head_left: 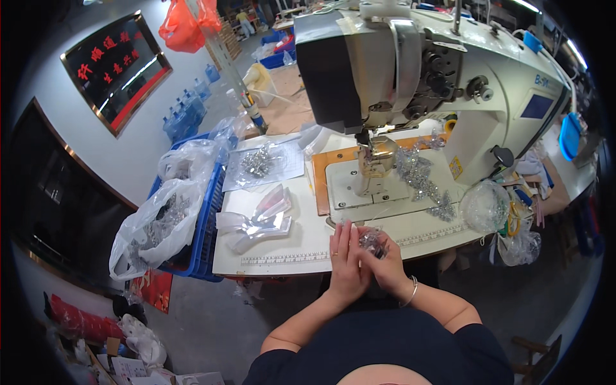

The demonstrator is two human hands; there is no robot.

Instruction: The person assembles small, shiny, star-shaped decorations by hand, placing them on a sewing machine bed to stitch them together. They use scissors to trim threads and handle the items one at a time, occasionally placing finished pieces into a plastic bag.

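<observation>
Just off the table's front edge, below the sewing machine [375, 183], my two hands come together. My right hand [386, 266] is closed round a small glittering silver rhinestone piece [371, 242]. Beside it, my left hand [347, 266] has its fingers stretched out straight, leaning against the right; its thumb is hidden. Whether the left palm also bears on the piece cannot be seen. A string of similar silver rhinestone pieces [420, 176] lies on the machine bed, right of the needle post.
Left on the white table [308, 247] lie clear plastic strips [260, 221] and a sheet with a rhinestone pile [258, 162]. A blue crate [208, 224] with filled plastic bags adjoins the left edge. To the right sit a clear bag [484, 206] and yellow-handled scissors [513, 219].
</observation>
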